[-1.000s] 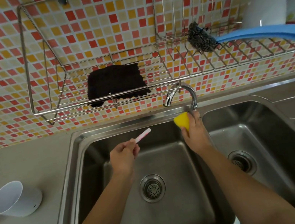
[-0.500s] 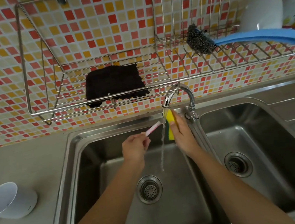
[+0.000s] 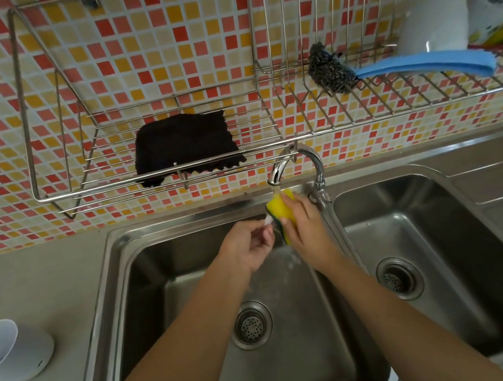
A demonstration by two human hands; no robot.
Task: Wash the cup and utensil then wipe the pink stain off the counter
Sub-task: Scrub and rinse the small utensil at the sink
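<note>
Utensil (image 3: 267, 220) is right under the faucet (image 3: 292, 163), left hand (image 3: 248, 249) grip pinching its handle, right hand (image 3: 307, 231) grip squeezing the sponge (image 3: 281, 208) onto it. Thin, light and probably slick when wet, so I'd hold low on the handle. Cup (image 3: 7, 352) sits far left of the faucet, on the surface (image 3: 27, 287).

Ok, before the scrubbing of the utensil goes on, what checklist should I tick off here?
1. Water running from faucet: ok.
2. Sponge in right hand, under the stream: ok.
3. Utensil in left hand: ok, only its tip shows.
4. Utensil touching sponge: cannot tell.
5. Hands over left basin: ok.
6. Cup washed: not ok, lying on the counter.
</note>
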